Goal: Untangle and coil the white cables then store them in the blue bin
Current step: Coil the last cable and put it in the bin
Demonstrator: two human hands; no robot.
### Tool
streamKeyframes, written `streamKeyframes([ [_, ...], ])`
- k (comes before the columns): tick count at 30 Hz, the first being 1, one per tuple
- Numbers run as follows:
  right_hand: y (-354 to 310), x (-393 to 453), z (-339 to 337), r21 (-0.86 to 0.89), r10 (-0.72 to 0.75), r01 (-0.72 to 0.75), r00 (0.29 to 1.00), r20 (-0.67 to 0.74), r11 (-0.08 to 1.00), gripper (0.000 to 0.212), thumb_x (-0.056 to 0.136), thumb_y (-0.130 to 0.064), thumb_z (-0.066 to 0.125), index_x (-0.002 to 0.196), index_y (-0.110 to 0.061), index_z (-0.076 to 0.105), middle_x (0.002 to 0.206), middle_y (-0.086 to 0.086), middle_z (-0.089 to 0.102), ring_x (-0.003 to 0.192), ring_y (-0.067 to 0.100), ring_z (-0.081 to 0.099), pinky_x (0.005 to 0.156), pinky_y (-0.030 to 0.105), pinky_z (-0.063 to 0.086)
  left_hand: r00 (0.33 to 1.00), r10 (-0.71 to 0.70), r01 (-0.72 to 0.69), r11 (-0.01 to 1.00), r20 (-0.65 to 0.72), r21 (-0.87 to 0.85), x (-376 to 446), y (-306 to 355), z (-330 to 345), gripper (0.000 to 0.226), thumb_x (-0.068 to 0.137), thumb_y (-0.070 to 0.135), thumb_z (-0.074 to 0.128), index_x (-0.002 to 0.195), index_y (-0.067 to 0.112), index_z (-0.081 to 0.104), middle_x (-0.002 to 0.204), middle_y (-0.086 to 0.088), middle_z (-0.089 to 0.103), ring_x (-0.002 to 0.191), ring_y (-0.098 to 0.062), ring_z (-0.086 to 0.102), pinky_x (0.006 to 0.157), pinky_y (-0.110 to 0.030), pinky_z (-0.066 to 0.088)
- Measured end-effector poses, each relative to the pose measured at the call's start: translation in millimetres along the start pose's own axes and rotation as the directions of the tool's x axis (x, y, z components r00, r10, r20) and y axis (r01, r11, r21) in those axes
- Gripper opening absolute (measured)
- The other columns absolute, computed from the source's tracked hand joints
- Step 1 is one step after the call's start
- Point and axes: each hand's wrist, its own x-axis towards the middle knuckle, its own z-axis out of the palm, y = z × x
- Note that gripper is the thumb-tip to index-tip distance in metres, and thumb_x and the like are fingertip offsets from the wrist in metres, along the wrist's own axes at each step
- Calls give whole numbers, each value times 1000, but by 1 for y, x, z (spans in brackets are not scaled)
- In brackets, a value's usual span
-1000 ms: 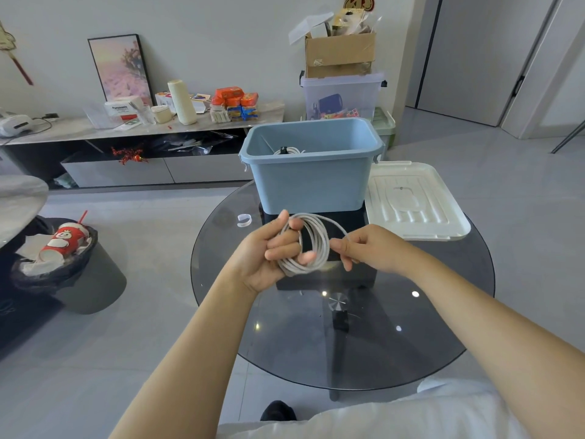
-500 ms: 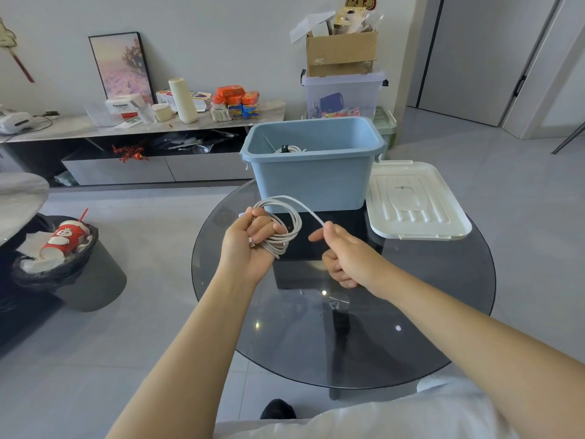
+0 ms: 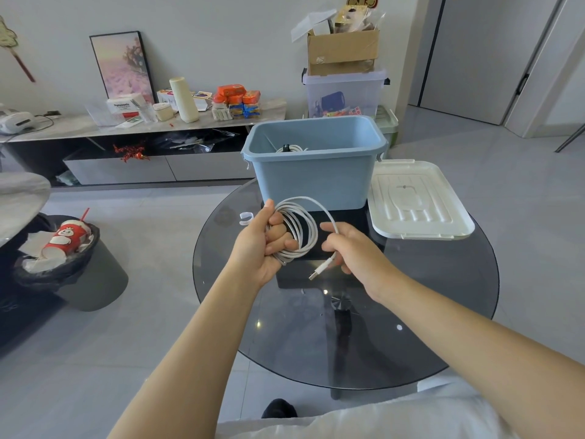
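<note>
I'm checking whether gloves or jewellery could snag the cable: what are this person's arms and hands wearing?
Nothing visible: the left hand and right hand are bare, with no gloves, rings or watch showing. Both forearms are uncovered up to the frame's edge; no sleeves show.

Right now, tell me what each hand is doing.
Left hand: closed around the coiled white cable.
Right hand: closed, pinching the cable's loose end near the plug.
</note>
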Motion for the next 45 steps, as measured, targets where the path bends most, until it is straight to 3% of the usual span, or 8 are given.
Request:
streamKeyframes([
  [3, -3, -1, -3, -41, -143, 141, 988, -63, 989, 38, 91, -27, 53, 128, -25, 52, 88, -7, 52, 81, 3, 49, 71, 20, 35, 1000, -19, 18, 987, 8, 158, -1, 0, -1, 42, 101, 36, 39, 64, 16, 36, 38, 9, 20, 28, -4, 18, 39, -18, 37],
  [6, -4, 1, -2, -182, -280, 254, 951, -133, 950, 44, 97, -35, 45, 140, -23, 42, 108, -7, 47, 113, 6, 44, 92, 18, 28, 994, -90, 65, 952, 68, 298, -4, -2, 1, 42, 100, 36, 40, 63, 17, 37, 39, 10, 19, 31, -5, 15, 41, -19, 37],
  [11, 2, 2, -6, -233, -244, 259, 965, 92, 937, 51, 99, -47, 24, 144, -26, 36, 146, -9, 38, 136, 7, 30, 115, 27, 19, 958, -208, 149, 950, 196, 276, -10, -5, 6, 39, 87, 38, 49, 54, 17, 44, 38, 10, 20, 34, -8, 9, 40, -19, 37],
  [20, 2, 5, -13, 34, -149, 145, 960, 235, 989, 59, 85, -61, 39, 115, -16, 63, 115, 5, 65, 115, 16, 56, 109, 39, 36, 939, -250, 191, 950, 234, 249, -11, -4, 1, 38, 87, 40, 47, 58, 16, 43, 38, 10, 23, 32, -6, 13, 45, -21, 41],
  [26, 3, 4, -17, 200, -144, 73, 918, 369, 977, 46, 92, -42, 38, 113, -9, 62, 125, 15, 59, 119, 25, 54, 110, 39, 35, 909, -322, 262, 935, 266, 239, -14, -2, -2, 41, 88, 42, 44, 55, 17, 46, 42, 10, 15, 37, -8, 8, 45, -19, 40],
  [36, -2, 4, -11, -92, -174, 187, 976, 132, 978, 34, 101, -40, 31, 104, -22, 60, 95, 2, 62, 90, 15, 60, 100, 39, 45, 986, -103, 17, 841, 130, 541, -9, -14, 2, 39, 95, 43, 42, 71, 12, 42, 47, 6, 25, 42, -11, 32, 68, -30, 52],
  [42, -4, 5, -8, -262, -280, 277, 960, 29, 924, 43, 102, -40, 26, 104, -10, 56, 80, 2, 55, 76, 14, 53, 78, 33, 45, 985, 151, -156, 592, 81, 791, -12, -27, 10, 44, 98, 46, 36, 72, 13, 46, 54, 3, 43, 61, -18, 51, 76, -34, 44],
  [45, -3, 8, -8, -291, -336, 314, 941, -28, 904, 35, 102, -37, 28, 88, -16, 54, 74, -2, 53, 68, 13, 50, 73, 37, 43, 996, 86, -75, 693, 21, 717, -11, -30, 13, 45, 96, 51, 40, 72, 14, 50, 59, 3, 51, 66, -19, 54, 84, -39, 48],
])
